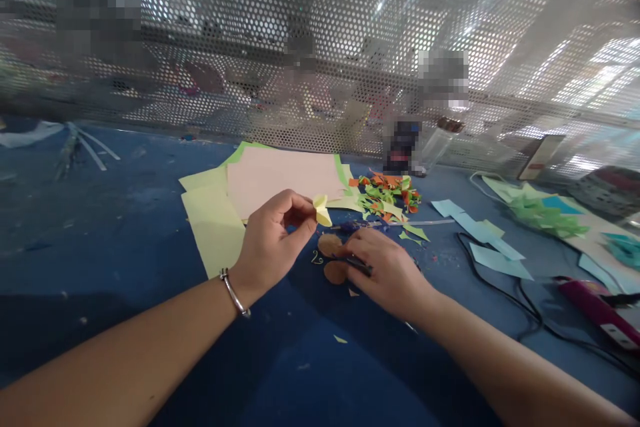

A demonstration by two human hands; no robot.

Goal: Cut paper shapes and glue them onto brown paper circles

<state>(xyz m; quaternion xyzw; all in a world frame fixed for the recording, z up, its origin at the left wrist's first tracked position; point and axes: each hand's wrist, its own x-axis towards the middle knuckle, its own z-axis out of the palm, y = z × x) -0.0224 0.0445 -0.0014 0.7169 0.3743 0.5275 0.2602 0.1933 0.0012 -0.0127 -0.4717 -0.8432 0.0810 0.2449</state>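
Observation:
Between its thumb and fingertips, my left hand (280, 230) pinches a small folded piece of pale yellow paper (323, 211), raised above the table. My right hand (387, 270) is low over the table, thumb and index finger apart, their tips at two round brown discs (330, 245). A dark slim object (363, 268) shows between those fingers; its kind is unclear and it is partly covered. Thin curled yellow strips (317, 257) lie just left of the discs. Behind my right hand is a dark blue item (360, 225), partly hidden.
Pale pink paper (285, 177) and yellow sheets (213, 227) lie behind my left hand. Orange and green scraps (387, 193) are heaped beyond. Light blue pieces (483, 233), a black cord (515, 293) and a magenta device (595, 307) lie right. A perforated metal screen (320, 93) borders the blue table.

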